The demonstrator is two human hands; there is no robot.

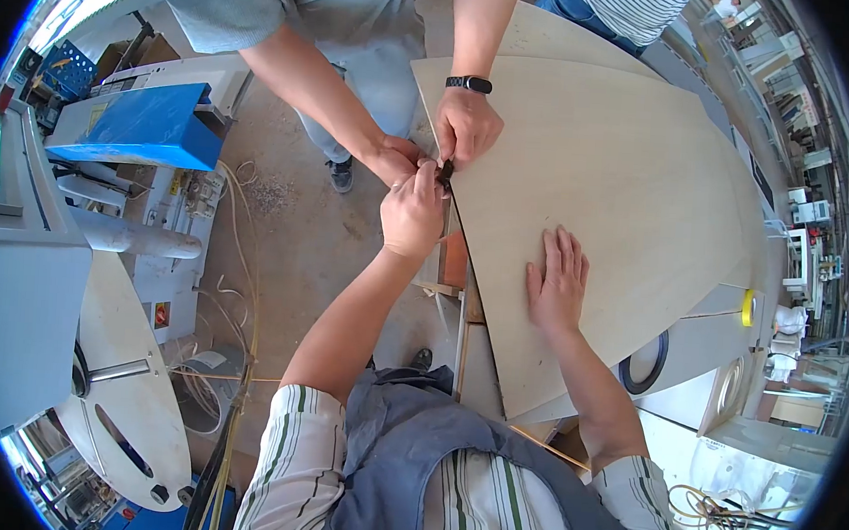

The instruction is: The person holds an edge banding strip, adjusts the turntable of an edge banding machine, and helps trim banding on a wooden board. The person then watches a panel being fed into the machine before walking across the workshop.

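A large pale wooden board (605, 179) lies flat, with a thin dark strip (481, 296) along its left edge. My left hand (413, 216) is closed at that edge, fingers pinched together beside a small black object (445, 174). What exactly my fingers grip is hidden. Flat on the board rests my right hand (559, 285), its fingers stretched out and holding nothing. Across from me, a co-worker's hand with a black wristband (467, 130) presses by the black object. The co-worker's other hand (397, 158) touches close to my left fingertips.
Another person in a striped top (634, 11) stands behind the board. To the left are a machine with a blue cover (151, 122) and hanging hoses (249, 274). A yellow tape roll (749, 307) and a black ring (644, 364) lie on the right.
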